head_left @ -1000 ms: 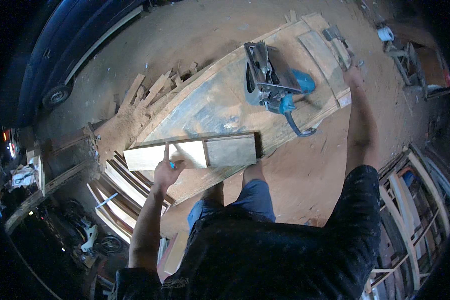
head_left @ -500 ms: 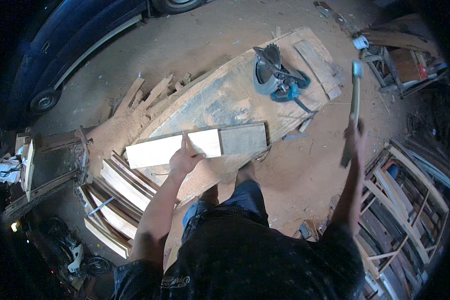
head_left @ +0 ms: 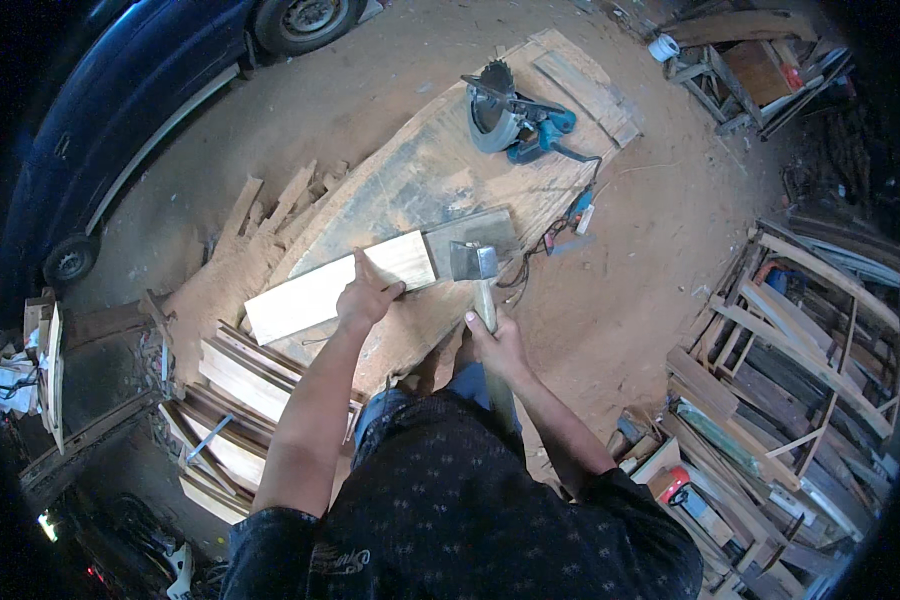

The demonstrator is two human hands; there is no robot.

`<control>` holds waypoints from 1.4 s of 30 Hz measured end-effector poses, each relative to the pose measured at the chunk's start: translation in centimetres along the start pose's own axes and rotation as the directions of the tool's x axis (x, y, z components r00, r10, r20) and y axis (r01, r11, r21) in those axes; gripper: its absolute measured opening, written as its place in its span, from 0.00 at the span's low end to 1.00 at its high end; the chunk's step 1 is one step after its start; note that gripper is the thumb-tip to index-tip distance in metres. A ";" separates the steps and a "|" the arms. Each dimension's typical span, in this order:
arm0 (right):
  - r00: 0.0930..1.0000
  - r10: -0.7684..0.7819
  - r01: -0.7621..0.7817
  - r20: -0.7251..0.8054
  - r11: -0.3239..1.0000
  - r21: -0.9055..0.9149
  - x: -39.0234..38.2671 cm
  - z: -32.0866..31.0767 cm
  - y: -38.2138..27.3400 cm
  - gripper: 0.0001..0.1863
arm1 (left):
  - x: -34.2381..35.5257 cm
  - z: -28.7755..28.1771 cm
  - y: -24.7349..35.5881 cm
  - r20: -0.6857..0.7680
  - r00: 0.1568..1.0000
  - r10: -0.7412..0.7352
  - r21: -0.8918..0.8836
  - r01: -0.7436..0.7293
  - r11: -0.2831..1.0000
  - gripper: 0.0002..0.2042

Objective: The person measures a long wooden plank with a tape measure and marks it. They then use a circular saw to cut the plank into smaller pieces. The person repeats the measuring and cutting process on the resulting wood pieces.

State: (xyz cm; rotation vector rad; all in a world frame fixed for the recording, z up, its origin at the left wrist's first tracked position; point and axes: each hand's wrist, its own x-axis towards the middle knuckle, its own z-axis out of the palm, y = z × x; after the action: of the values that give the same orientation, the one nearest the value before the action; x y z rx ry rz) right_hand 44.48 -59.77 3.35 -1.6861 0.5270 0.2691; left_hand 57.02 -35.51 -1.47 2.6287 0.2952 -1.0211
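Note:
A pale wooden plank (head_left: pixel 315 295) lies across a large worn board (head_left: pixel 420 190) on the dirt ground. My left hand (head_left: pixel 365 297) presses down on the plank near its middle. My right hand (head_left: pixel 497 345) grips the wooden handle of a hatchet (head_left: pixel 474 263). Its metal head rests on the darker right end of the plank, just beside my left fingers.
A circular saw (head_left: pixel 505 115) with a blue body sits at the far end of the board, its cord trailing right. Stacked planks (head_left: pixel 235 385) lie to my left, wooden frames (head_left: pixel 790 350) to my right. A dark blue car (head_left: pixel 120 120) stands at the upper left.
My right hand picked up the hatchet at the far right, raised it and brought its head down onto the plank. My left hand kept holding the plank.

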 end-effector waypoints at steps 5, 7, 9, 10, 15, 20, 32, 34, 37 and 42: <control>0.973 -0.202 0.200 -0.108 0.979 -0.033 -0.2 1.9 -0.2 0.19 | -0.1 0.1 0.1 0.021 1.000 -0.007 -0.026 0.008 1.000 0.63; 0.989 -0.144 0.146 0.026 0.966 -0.212 1.5 2.3 5.4 0.19 | 1.1 1.4 -0.7 -0.005 1.000 0.019 0.042 -0.019 0.999 0.62; 0.994 -0.042 0.070 0.097 0.948 -0.310 2.3 1.6 5.5 0.19 | 0.8 1.0 0.1 -0.016 1.000 0.010 0.032 -0.010 0.999 0.61; 0.993 0.023 0.014 0.112 0.950 -0.313 2.4 0.9 5.5 0.20 | 0.6 0.8 0.5 -0.010 1.000 0.013 0.035 -0.013 0.999 0.61; 0.999 -0.023 0.026 0.023 0.994 -0.106 1.5 1.1 1.7 0.20 | 0.7 1.5 -0.7 -0.028 0.999 0.032 0.061 -0.030 0.998 0.61; 0.961 -0.204 0.222 -0.187 0.972 0.080 -0.5 2.2 -1.6 0.21 | -0.7 -0.7 0.6 0.039 0.999 -0.007 -0.036 0.008 0.999 0.62; 0.993 0.073 -0.056 0.093 0.983 -0.176 -0.7 0.9 5.6 0.17 | 0.2 0.8 -2.0 -0.034 0.994 0.108 -0.104 -0.111 0.988 0.60; 0.984 0.125 -0.100 0.126 0.978 -0.183 -0.3 -0.3 5.2 0.16 | -0.6 1.6 -3.6 -0.071 0.988 0.139 -0.232 -0.152 0.961 0.55; 0.990 -0.022 0.077 0.141 0.915 -0.396 0.1 -2.9 2.8 0.13 | -3.6 2.5 -7.4 -0.238 0.971 0.011 -0.427 -0.115 0.897 0.46; 0.806 -0.519 0.514 0.284 0.377 -0.771 6.9 -7.2 -0.7 0.25 | -2.1 5.7 -18.6 -0.552 0.788 -0.273 -0.559 -0.107 0.822 0.26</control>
State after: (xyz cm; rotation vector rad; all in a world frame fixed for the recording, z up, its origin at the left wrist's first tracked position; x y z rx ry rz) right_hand 49.94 -68.03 2.13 -2.6960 -0.2514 0.0190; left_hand 46.43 -20.36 -7.90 2.2923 0.7454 -0.0035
